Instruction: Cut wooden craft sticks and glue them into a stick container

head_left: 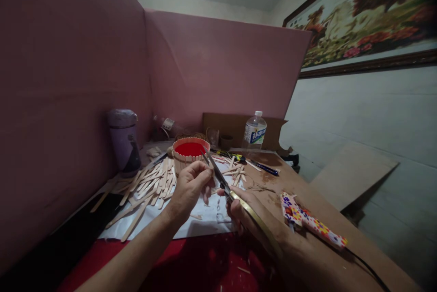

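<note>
My right hand (254, 224) grips the gold handles of a pair of scissors (218, 176), whose blades point up and away toward a round red-centred holder ringed with wooden sticks (190, 151). My left hand (189, 187) is pinched closed just left of the blades, its fingertips at them; what it holds is too small to make out. Both hands hover over a white sheet (205, 224) strewn with several loose wooden craft sticks (150, 187).
A purple lidded cup (124, 142) stands at the left against the pink partition. A water bottle (254, 131), pens (264, 167) and a brown cardboard piece lie behind. A patterned glue gun (312, 221) with a black cord lies at the right.
</note>
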Tool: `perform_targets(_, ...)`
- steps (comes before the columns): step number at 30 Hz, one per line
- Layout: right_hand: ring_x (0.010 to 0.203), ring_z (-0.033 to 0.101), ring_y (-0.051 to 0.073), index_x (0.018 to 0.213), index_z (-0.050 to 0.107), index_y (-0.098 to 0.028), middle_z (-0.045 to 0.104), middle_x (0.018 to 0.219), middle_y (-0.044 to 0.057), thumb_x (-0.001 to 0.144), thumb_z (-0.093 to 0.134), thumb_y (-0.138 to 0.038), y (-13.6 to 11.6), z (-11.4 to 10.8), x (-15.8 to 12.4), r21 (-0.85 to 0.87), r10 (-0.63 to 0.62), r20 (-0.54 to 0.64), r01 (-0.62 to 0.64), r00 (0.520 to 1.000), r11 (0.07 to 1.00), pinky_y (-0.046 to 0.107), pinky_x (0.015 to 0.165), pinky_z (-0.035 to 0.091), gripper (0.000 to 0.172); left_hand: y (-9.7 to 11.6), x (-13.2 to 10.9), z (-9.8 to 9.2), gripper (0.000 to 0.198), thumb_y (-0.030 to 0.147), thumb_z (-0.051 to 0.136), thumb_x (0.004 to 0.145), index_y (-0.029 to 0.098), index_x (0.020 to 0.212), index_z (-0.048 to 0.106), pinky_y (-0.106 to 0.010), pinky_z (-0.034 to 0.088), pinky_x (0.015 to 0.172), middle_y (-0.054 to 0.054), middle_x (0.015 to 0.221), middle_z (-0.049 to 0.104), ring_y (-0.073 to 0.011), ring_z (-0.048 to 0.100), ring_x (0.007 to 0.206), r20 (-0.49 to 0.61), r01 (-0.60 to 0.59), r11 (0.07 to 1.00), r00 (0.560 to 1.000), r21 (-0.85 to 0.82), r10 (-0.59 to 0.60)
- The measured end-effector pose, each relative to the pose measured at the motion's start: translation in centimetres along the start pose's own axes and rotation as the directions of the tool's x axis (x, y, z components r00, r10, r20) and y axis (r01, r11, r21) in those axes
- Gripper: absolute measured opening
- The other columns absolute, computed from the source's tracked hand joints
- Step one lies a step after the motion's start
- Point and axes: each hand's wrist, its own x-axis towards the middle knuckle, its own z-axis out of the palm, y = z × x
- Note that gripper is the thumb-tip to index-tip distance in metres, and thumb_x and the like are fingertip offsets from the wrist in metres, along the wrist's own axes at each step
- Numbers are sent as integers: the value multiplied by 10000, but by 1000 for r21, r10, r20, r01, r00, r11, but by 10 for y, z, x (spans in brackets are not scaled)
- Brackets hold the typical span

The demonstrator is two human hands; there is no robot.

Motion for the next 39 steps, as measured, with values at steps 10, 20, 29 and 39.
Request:
perform_targets(10, 478, 326, 100, 901, 584, -150, 414, 529, -39, 717, 410, -801, -15, 5, -4, -150, -47, -110, 31, 993, 988, 232, 438, 233, 699, 8, -2, -1, 223, 344, 618, 701, 159, 654, 502, -167, 363, 296, 40, 513, 541, -58, 444, 334, 23, 1, 999, 1000, 36, -2)
perform_targets(20, 501, 293, 92, 776, 540, -169, 381, 554, -44, 721, 488, -750, -11, 14, -7, -71, -13, -147, 2, 989, 997, 237, 456, 203, 585, 7, -3, 1, 218, 340, 599, 714, 165, 649, 487, -171, 347, 280, 44, 502, 533, -61, 441, 313, 34, -7, 1000, 999, 14, 7)
perform_targets(29, 537, 297, 100, 722, 510, -169, 375, 587, -36, 714, 497, -749, -10, 14, -5, -93, -26, -170, 10, 985, 996, 246, 486, 229, 580, 4, -4, 0, 220, 327, 603, 743, 160, 659, 486, -172, 360, 282, 47, 507, 533, -63, 450, 324, 51, -20, 1000, 998, -17, 21)
perform_targets(39, 479, 347, 97, 863, 585, -168, 444, 575, -28, 709, 455, -784, -12, 17, -3, -88, -1, -172, -15, 985, 996, 224, 440, 288, 648, 5, -2, -4, 264, 360, 567, 761, 153, 619, 486, -178, 361, 279, 27, 484, 550, -70, 447, 308, 95, 39, 999, 995, 30, -41)
